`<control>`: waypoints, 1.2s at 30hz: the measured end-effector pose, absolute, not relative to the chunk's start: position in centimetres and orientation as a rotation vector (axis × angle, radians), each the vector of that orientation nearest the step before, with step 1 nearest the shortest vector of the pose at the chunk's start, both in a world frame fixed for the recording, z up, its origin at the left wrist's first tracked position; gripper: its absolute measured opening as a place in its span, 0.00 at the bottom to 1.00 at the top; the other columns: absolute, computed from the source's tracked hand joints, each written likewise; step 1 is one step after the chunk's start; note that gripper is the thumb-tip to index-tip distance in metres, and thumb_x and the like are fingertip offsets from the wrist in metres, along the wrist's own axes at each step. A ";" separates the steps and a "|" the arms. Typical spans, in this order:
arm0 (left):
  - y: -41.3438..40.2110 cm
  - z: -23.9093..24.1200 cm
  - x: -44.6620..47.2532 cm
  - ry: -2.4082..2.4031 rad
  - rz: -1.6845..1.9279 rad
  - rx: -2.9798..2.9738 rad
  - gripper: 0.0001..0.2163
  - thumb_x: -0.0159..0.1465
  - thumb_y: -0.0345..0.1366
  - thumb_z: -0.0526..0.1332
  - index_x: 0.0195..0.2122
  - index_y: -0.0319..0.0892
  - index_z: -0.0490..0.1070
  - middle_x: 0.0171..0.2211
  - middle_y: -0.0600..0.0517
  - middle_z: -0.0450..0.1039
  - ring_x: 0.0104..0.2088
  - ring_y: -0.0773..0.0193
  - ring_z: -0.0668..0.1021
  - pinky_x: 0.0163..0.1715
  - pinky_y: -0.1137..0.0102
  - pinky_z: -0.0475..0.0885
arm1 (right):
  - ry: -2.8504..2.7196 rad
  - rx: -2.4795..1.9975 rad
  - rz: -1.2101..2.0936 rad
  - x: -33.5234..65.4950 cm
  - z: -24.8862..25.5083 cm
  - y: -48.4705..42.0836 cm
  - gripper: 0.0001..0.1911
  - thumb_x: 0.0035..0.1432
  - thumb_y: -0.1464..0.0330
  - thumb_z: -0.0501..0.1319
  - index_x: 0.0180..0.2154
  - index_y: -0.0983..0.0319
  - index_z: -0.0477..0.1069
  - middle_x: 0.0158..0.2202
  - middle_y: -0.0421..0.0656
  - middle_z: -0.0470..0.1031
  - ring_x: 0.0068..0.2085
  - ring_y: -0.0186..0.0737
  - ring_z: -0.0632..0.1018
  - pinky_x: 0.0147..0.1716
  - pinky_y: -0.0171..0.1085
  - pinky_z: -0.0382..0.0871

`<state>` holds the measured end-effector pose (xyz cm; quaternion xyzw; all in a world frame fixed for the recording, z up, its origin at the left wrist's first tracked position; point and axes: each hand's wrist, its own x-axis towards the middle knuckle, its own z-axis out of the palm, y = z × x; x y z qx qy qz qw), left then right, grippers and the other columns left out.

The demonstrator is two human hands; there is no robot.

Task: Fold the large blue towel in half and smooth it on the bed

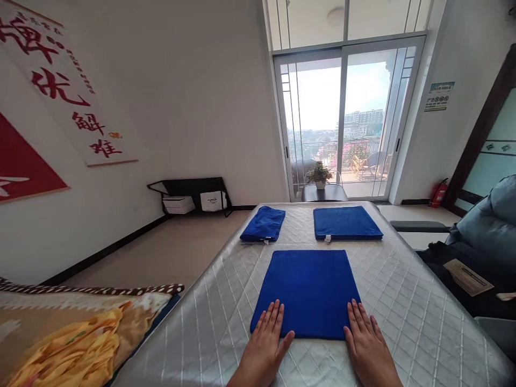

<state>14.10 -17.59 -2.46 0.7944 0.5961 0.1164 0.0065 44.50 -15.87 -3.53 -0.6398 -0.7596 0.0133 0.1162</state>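
Observation:
A flat, squarely folded blue cloth (309, 290) lies on the silver quilted table cover (209, 306) in front of me. My left hand (266, 344) rests with stretched fingers on its near left corner. At the near right corner my right hand (367, 338) lies flat, its fingertips over the cloth's edge. Neither hand grips anything. Farther back, a smaller folded blue cloth (264, 223) with a white tag sits on the left. Another folded blue cloth (347, 222), also tagged, is on the right.
A yellow cloth (76, 349) is heaped on a patterned blanket (137, 306) at the left. On the right stand a grey-blue armchair (487, 226) and a dark item with a brown label (467, 277). Beyond the table, a potted plant (320, 174) sits on a dark chair (324, 192).

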 end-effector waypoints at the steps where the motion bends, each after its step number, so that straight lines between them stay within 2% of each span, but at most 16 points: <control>1: -17.9 -3.0 13.0 1.918 0.392 2.463 0.33 0.73 0.51 0.47 0.71 0.46 0.31 0.71 0.44 0.43 0.69 0.50 0.54 0.65 0.49 0.58 | -2.223 -1.870 0.027 44.6 -3.7 -15.8 0.33 0.68 0.58 0.37 0.69 0.65 0.52 0.71 0.44 0.46 0.71 0.44 0.47 0.69 0.52 0.42; 5: -18.7 -4.2 11.0 2.030 0.442 2.376 0.33 0.72 0.51 0.47 0.71 0.47 0.32 0.71 0.44 0.45 0.69 0.51 0.56 0.64 0.49 0.61 | -2.226 -1.882 -0.013 44.6 -3.9 -15.7 0.33 0.68 0.58 0.37 0.69 0.64 0.53 0.71 0.44 0.46 0.71 0.44 0.47 0.68 0.52 0.43; 11: -18.9 -3.8 11.5 2.066 0.552 2.308 0.32 0.71 0.53 0.49 0.71 0.42 0.48 0.69 0.43 0.52 0.67 0.49 0.61 0.62 0.50 0.64 | -2.284 -1.932 0.034 44.8 -2.7 -15.7 0.34 0.68 0.56 0.39 0.68 0.65 0.53 0.71 0.45 0.46 0.71 0.46 0.49 0.68 0.52 0.47; 18: -19.3 -2.8 11.0 1.952 0.811 2.497 0.26 0.70 0.46 0.53 0.69 0.50 0.55 0.69 0.50 0.56 0.66 0.51 0.64 0.61 0.54 0.67 | -2.437 -1.904 0.076 45.6 -0.2 -14.0 0.31 0.66 0.59 0.44 0.66 0.63 0.60 0.69 0.46 0.53 0.70 0.49 0.53 0.67 0.54 0.47; 21: -19.5 -2.3 11.0 1.845 0.817 2.562 0.25 0.70 0.46 0.53 0.68 0.53 0.57 0.69 0.53 0.56 0.66 0.52 0.64 0.60 0.56 0.68 | -2.498 -1.873 0.091 44.8 2.8 -11.6 0.31 0.67 0.60 0.42 0.67 0.65 0.57 0.70 0.47 0.51 0.70 0.47 0.52 0.68 0.52 0.45; 25: -19.2 -2.2 10.7 1.804 0.743 2.487 0.23 0.70 0.47 0.52 0.66 0.57 0.61 0.64 0.56 0.64 0.63 0.52 0.68 0.57 0.56 0.72 | -2.499 -1.876 0.163 43.4 5.4 -7.5 0.33 0.69 0.58 0.38 0.69 0.67 0.51 0.71 0.48 0.49 0.71 0.45 0.50 0.68 0.50 0.44; 31: -18.5 -2.8 10.1 1.785 0.670 2.484 0.20 0.69 0.49 0.55 0.60 0.58 0.69 0.60 0.56 0.70 0.58 0.54 0.74 0.55 0.59 0.74 | -2.324 -1.947 0.161 43.0 1.7 -4.0 0.35 0.69 0.58 0.39 0.69 0.71 0.46 0.72 0.52 0.44 0.71 0.46 0.46 0.68 0.50 0.42; 36: -18.6 -2.4 10.1 1.843 0.641 2.416 0.19 0.69 0.49 0.55 0.59 0.56 0.71 0.60 0.54 0.70 0.58 0.54 0.75 0.56 0.60 0.73 | -2.268 -1.932 0.171 43.3 -0.5 -3.7 0.35 0.69 0.58 0.38 0.70 0.70 0.45 0.72 0.50 0.43 0.72 0.45 0.45 0.68 0.50 0.38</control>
